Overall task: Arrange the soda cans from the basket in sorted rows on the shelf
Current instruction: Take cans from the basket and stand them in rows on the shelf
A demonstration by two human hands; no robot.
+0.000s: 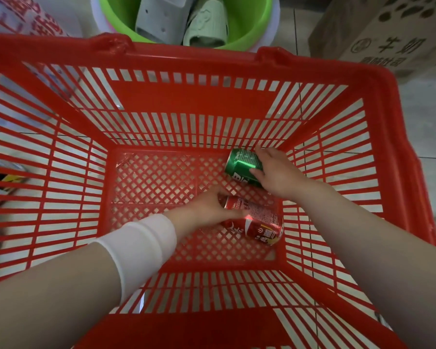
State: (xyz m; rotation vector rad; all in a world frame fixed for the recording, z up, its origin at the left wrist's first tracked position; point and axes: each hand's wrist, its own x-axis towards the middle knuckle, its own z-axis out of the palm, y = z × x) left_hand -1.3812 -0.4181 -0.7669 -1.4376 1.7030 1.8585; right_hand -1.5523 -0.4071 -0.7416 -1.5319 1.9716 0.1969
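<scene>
I look straight down into a red plastic basket (pixel 186 96) with slatted walls and a lattice floor. Two cans lie on their sides at the bottom right. The green can (pixel 239 163) is the farther one, and my right hand (pixel 275 172) wraps over its right end. The red can (pixel 257 222) lies nearer to me, and my left hand (pixel 209 210), with a white wrist sleeve behind it, closes on its left end. The shelf is out of view.
Beyond the basket stands a green basin (pixel 249 26) holding pale slippers. A brown cardboard box (pixel 388 34) sits at the top right on the tiled floor. Packaged goods with red print show at the top left, and some cans appear through the left wall.
</scene>
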